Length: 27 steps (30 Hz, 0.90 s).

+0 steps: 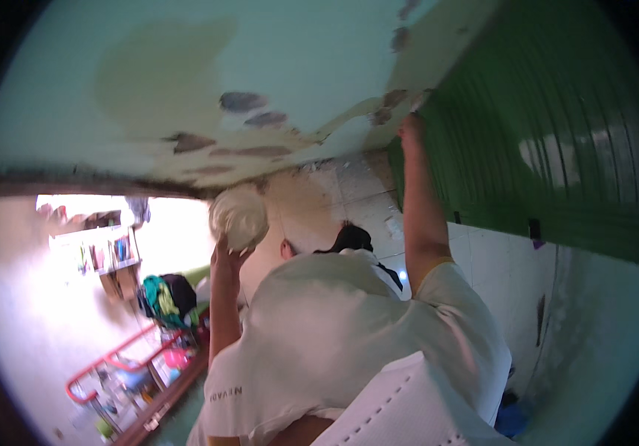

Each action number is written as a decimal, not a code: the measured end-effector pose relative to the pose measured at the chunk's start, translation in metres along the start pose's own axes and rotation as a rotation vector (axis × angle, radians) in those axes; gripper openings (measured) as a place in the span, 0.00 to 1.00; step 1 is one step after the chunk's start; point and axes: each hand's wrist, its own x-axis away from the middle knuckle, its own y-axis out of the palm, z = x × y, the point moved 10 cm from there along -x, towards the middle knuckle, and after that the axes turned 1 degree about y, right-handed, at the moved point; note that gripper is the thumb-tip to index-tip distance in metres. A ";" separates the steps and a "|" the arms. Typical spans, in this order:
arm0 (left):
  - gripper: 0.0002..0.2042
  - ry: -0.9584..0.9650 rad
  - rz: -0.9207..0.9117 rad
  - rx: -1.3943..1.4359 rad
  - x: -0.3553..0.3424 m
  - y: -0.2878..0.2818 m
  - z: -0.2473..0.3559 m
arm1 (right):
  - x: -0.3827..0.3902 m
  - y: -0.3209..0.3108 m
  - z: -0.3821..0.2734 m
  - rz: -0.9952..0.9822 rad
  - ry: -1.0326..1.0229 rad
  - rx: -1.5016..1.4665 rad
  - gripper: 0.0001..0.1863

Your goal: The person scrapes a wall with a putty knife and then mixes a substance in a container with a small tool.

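Observation:
My left hand (228, 262) grips a round tub (212, 223) from below. Thick cream-coloured putty (239, 217), swirled on top, fills it. My right arm reaches up to the corner where the pale green wall (319, 59) meets a ribbed green door or shutter (513, 134). There my right hand (410, 130) is closed on what looks like a putty knife (420, 101), its pale flat tip against the wall and its handle hidden by the fingers. Brown bare patches (239, 102) and damp stains mark the wall.
Pale floor tiles (364, 178) with scattered debris run along the wall's foot. To the left, a doorway opens onto a shelf (115, 253), piled clothes (171, 297) and a red metal frame (104, 364) beside household items. Dark hinges (533, 229) edge the green panel.

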 end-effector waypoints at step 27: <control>0.32 -0.025 0.116 0.165 -0.005 -0.142 -0.004 | 0.309 0.077 0.081 -0.753 0.152 1.020 0.18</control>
